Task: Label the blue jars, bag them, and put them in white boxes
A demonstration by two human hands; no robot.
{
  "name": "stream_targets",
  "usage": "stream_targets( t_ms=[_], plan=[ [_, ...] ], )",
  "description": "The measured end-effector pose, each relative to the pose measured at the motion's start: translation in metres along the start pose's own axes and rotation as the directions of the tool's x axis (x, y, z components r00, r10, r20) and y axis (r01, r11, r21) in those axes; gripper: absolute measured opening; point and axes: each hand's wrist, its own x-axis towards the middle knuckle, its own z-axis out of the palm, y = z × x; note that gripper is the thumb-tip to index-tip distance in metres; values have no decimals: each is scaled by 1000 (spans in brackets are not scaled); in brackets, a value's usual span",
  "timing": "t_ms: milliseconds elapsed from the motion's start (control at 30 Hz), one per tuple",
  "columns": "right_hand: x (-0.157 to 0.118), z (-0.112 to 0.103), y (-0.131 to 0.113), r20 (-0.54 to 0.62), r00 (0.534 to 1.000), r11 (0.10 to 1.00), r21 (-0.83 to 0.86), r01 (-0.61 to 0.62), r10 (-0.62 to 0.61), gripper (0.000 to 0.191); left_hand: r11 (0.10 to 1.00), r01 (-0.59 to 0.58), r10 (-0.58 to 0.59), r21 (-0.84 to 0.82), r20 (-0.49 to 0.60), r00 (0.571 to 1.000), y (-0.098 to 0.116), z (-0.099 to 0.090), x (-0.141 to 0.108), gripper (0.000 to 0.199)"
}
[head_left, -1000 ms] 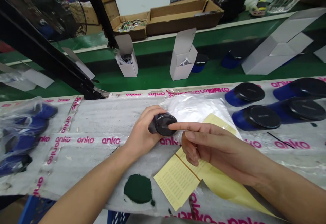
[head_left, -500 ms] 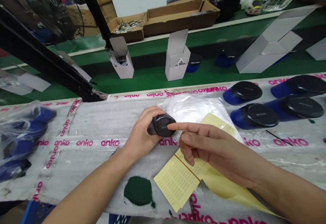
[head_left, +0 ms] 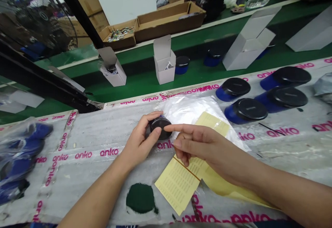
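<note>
My left hand (head_left: pixel 140 141) is closed around a dark blue container with a black oval lid (head_left: pixel 164 135), its thumb lying on the lid. The container is tilted so that its lid faces me. My right hand (head_left: pixel 198 143) has its index finger stretched out, with the fingertip at the lid beside my left thumb. Its other fingers curl loosely, and I see nothing held in them. Below the right hand lies a yellow sheet of printed labels (head_left: pixel 177 186), folded or layered over a white plastic sheet (head_left: pixel 185 107). The container's underside is hidden by my left hand.
Several blue containers with black lids (head_left: pixel 246 110) stand at right. At left, more blue pieces lie in clear plastic (head_left: pixel 31 145). Open white boxes (head_left: pixel 166 70) line the green surface (head_left: pixel 140 72) behind. A black post (head_left: pixel 49 58) slants across the left. Cardboard trays (head_left: pixel 168 24) sit farther back.
My left thumb has come onto the lid beside my right index fingertip. The container has tilted slightly. The whole view has shifted and turned a little.
</note>
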Motion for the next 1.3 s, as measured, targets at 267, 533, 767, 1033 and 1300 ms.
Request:
stream_targets(
  t_ms=[267, 533, 767, 1033, 1300],
  plan=[
    [-2, -31, -30, -131, 846, 610, -749, 258, -517, 22, 984, 132, -113, 121, -150, 982, 7, 8, 7, 35],
    [15, -67, -42, -19, 894, 70, -997, 14, -449, 12, 976, 137, -99, 169, -219, 971, 9, 13, 21, 22],
    [38, -61, -17, 110, 864, -127, -990, 55, -492, 19, 983, 123, -75, 133, -317, 945, 3, 19, 16, 39],
    [34, -60, -10, 210, 827, -133, -977, 164, -522, 22, 847, -205, 382, 490, -293, 877, 28, 14, 3, 31],
    [44, -66, -10, 232, 796, -83, -971, 225, -559, 6, 792, -190, 219, 581, 21, 976, 49, 22, 37, 15]
  ],
)
